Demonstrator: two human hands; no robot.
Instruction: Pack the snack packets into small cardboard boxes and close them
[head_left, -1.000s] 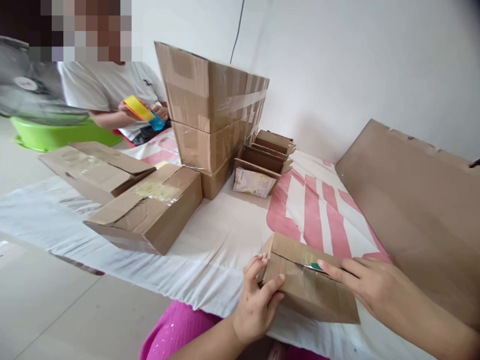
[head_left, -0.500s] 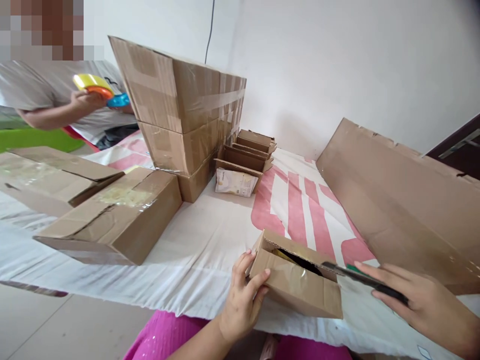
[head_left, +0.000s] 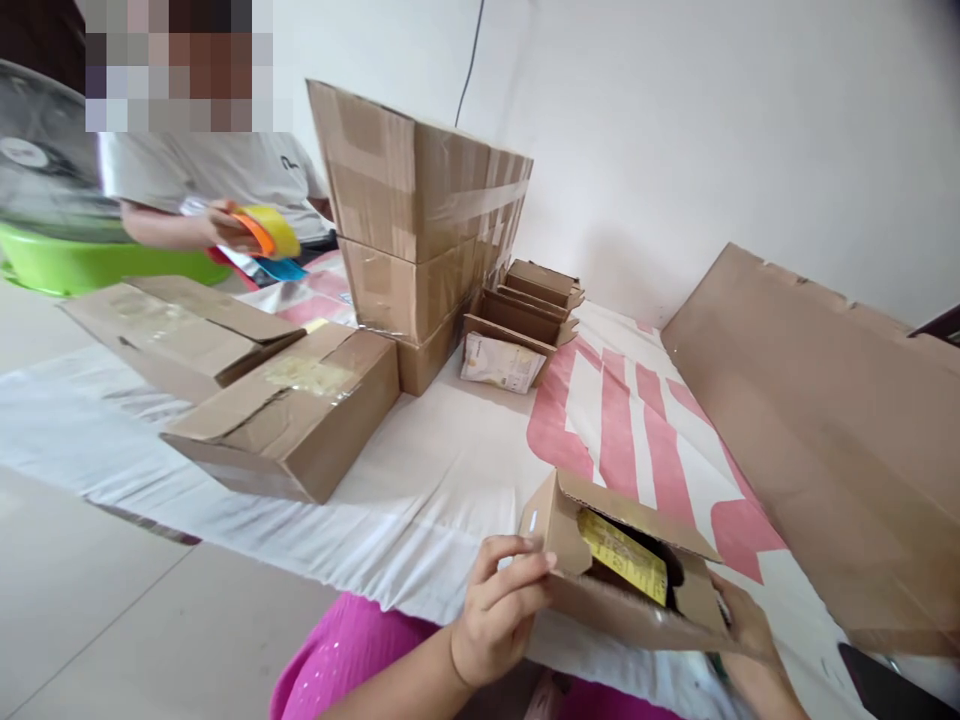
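Left hand: pinching the near left corner of the box, fingertips resting on its top edge.
Right hand: touching the right end; the box is hiding much of it, so I cannot tell how firmly it is gripping.
Box: sitting between the hands at the cloth's near edge, opening facing up.
Long axis: running left hand to right, the right end slanting toward the person.
Yellow pack: lying inside along that axis, the left hand seemingly nearer.

Looks like a makeshift workroom; stacked cartons; cloth-covered table; fan; tiled floor.
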